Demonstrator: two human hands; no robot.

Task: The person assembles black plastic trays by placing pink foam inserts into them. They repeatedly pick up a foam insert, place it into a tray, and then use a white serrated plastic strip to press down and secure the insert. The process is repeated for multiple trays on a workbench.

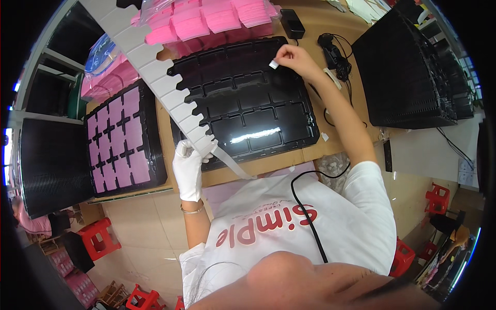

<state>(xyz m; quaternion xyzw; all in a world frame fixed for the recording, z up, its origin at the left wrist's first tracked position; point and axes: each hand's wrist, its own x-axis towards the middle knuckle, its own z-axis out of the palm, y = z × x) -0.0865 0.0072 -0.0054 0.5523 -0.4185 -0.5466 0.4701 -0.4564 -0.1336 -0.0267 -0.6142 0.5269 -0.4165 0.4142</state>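
Ideally, the left hand (187, 170) is gripping the strip (166, 93) steadily while the right hand (296, 59) is pinching the white piece (274, 64) lightly.

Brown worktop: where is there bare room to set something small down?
Bare patches: worktop between the black adapter and cable bundle; a thin strip between the middle black tray and the shirt. Crowded: beyond the tray, under pink stacks.

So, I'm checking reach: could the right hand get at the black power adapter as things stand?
Probably yes: the right hand is near the black power adapter, nothing visible between, though its fingers hold a small white piece.
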